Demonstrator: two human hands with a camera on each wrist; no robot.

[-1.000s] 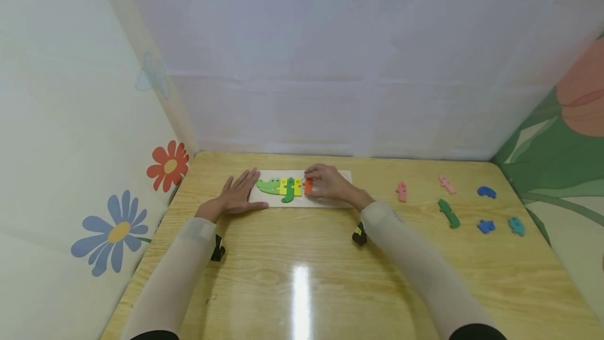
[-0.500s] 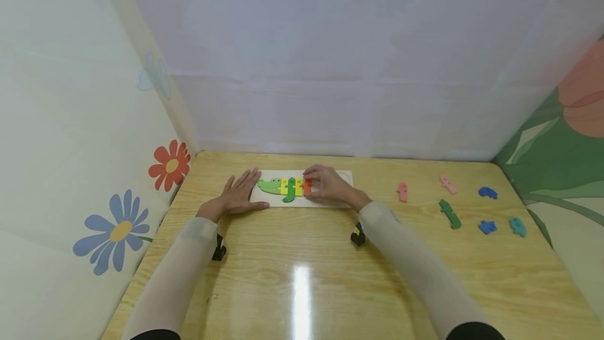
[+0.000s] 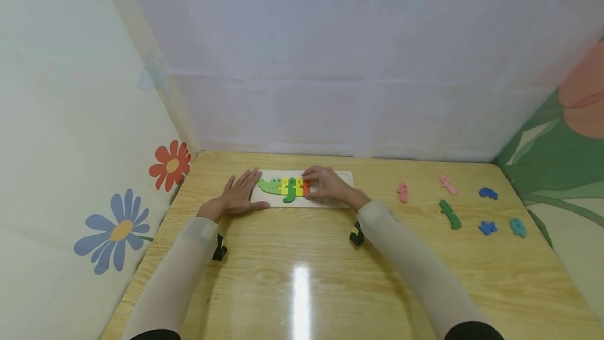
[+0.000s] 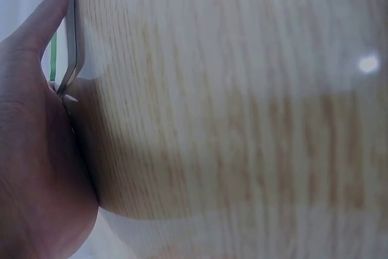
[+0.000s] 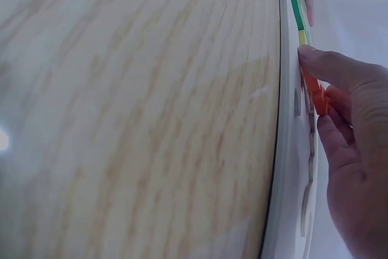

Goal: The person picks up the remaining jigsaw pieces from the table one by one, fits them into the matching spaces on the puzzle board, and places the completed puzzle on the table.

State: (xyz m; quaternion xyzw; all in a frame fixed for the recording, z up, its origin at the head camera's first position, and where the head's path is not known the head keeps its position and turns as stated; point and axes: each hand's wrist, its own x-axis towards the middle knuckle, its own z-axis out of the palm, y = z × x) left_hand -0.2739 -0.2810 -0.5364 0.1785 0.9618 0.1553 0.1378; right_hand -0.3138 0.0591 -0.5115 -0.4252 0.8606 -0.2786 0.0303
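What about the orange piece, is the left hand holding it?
No, the right hand pinches the orange piece; the left hand touches the board.

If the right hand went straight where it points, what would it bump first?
Probably the nearer yellow piece, just past the orange piece the right hand pinches; whether they touch is unclear.

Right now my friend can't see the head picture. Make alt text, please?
A right hand pinches an orange piece at a crocodile puzzle board; the left hand touches its left end. Six loose pieces lie right, on a wooden table.
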